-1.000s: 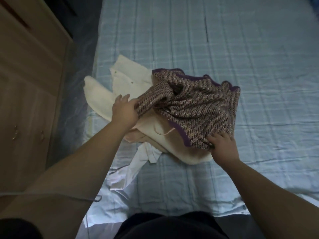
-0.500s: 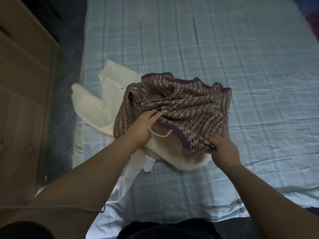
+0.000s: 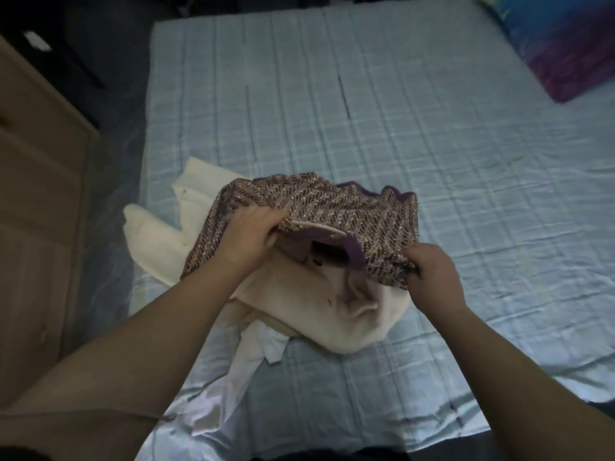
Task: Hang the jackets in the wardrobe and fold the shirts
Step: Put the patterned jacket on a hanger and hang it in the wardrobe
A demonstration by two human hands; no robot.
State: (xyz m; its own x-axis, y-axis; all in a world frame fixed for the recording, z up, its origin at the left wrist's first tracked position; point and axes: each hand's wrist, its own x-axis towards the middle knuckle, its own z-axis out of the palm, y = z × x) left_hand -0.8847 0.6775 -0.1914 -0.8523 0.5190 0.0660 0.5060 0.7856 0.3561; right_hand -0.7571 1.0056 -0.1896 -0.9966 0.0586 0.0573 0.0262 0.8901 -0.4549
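Jacket: brown jacket [image 3: 332, 207] lies on cream clothes [image 3: 299, 304] on the bed [image 3: 432, 128]; wardrobe [image 3: 36, 201] at 9 o'clock
Grip: left hand [image 3: 248, 236] pinches its 9 o'clock edge; right hand [image 3: 432, 274] pinches its 4 o'clock edge
Change: left hand slid inward; jacket now open; likely ready to lift and hang

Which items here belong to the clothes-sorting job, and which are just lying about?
Job: tweed jacket, gripped by left hand and right hand; cream garment under it; white garment; white shirt at bed edge.
Lying about: pillow; checked bedsheet; wooden cabinet.
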